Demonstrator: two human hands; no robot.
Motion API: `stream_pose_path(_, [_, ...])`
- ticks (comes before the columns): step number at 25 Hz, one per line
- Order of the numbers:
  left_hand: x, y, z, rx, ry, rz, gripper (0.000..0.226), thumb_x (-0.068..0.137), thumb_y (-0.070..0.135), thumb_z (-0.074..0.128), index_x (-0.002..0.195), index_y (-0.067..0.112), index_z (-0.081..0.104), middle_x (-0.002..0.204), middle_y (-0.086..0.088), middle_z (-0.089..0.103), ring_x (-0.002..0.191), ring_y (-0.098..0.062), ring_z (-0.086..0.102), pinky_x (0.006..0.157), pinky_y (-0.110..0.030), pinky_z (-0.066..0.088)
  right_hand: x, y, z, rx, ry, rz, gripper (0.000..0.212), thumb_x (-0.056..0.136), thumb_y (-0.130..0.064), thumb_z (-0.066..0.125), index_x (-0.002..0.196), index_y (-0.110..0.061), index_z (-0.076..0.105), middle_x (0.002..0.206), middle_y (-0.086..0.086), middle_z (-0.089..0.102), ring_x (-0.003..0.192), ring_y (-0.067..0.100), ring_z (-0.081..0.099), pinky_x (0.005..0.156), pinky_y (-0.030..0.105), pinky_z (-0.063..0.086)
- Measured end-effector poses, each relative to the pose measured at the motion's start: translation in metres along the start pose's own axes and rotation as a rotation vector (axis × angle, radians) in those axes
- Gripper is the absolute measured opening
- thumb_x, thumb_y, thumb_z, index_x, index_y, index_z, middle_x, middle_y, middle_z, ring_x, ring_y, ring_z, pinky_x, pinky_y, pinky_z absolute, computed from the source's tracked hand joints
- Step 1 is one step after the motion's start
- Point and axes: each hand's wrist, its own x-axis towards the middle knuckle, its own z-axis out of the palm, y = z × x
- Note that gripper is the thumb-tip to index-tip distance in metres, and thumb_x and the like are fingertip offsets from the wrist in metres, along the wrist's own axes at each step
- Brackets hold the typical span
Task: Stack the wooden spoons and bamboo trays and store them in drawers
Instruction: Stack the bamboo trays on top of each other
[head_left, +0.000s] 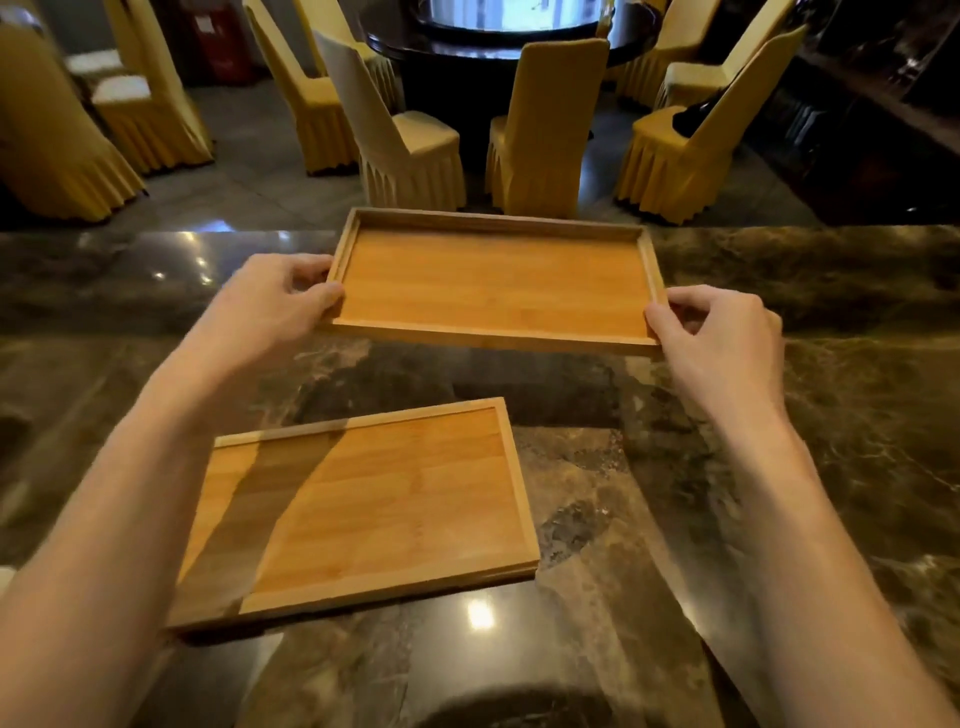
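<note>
The left hand (275, 296) and right hand (722, 332) each pinched a short end of a bamboo tray (493, 286) at the far edge of the surface (779, 467). A second tray (374, 509) lay flat toward the near edge.

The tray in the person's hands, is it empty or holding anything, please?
Empty: the held tray shows only bare bamboo inside its rim.

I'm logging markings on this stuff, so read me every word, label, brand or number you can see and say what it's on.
No text here can be read.
Far tray, held by the left hand and right hand: bare wood, no print.
Near tray: bare wood, no print.
Counter: no text.
Red object at the back: pale label, too blurred to read.
</note>
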Motion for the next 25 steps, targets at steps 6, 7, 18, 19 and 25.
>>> stream_pose_path(6, [-0.097, -0.047, -0.045, -0.090, 0.031, -0.165, 0.041, 0.092, 0.021, 0.049, 0.132, 0.021, 0.046, 0.110, 0.004, 0.056, 0.094, -0.008, 0.054, 0.085, -0.031, 0.041, -0.068, -0.036, -0.003, 0.014, -0.138, -0.184, 0.030, 0.087, -0.032, 0.061, 0.110, -0.015, 0.067, 0.091, -0.001, 0.071, 0.066, -0.001, 0.049, 0.058, 0.015, 0.038])
stream_pose_path(7, [-0.106, -0.053, -0.045, -0.097, 0.036, -0.191, 0.041, 0.092, 0.021, 0.049, 0.133, 0.021, 0.046, 0.110, 0.003, 0.056, 0.096, -0.009, 0.052, 0.086, -0.033, 0.040, -0.075, -0.038, -0.003, 0.002, -0.146, -0.198, 0.029, 0.087, -0.032, 0.061, 0.110, -0.016, 0.067, 0.093, 0.000, 0.071, 0.070, 0.001, 0.049, 0.057, 0.013, 0.036])
stream_pose_path(18, [-0.159, -0.112, -0.032, -0.096, 0.049, -0.320, 0.042, 0.093, 0.024, 0.049, 0.134, 0.025, 0.044, 0.110, 0.006, 0.052, 0.099, -0.010, 0.044, 0.083, -0.035, 0.040, -0.131, -0.043, 0.007, -0.107, -0.284, -0.251, 0.034, 0.087, -0.032, 0.061, 0.114, -0.013, 0.066, 0.101, 0.005, 0.070, 0.078, 0.012, 0.057, 0.068, 0.025, 0.040])
stream_pose_path(19, [-0.162, -0.113, -0.031, -0.097, 0.050, -0.307, 0.042, 0.093, 0.024, 0.049, 0.134, 0.024, 0.044, 0.107, 0.007, 0.051, 0.098, -0.010, 0.045, 0.081, -0.034, 0.040, -0.134, -0.042, 0.007, -0.106, -0.291, -0.250, 0.034, 0.087, -0.031, 0.061, 0.114, -0.012, 0.066, 0.101, 0.005, 0.069, 0.077, 0.010, 0.054, 0.067, 0.024, 0.038])
stream_pose_path(25, [-0.169, -0.119, -0.025, -0.050, 0.055, -0.293, 0.043, 0.093, 0.024, 0.048, 0.136, 0.022, 0.043, 0.128, -0.007, 0.053, 0.106, -0.019, 0.049, 0.081, -0.036, 0.041, -0.148, -0.037, 0.003, -0.098, -0.360, -0.241, 0.033, 0.088, -0.031, 0.059, 0.116, -0.014, 0.064, 0.102, 0.004, 0.067, 0.079, 0.013, 0.057, 0.070, 0.028, 0.044])
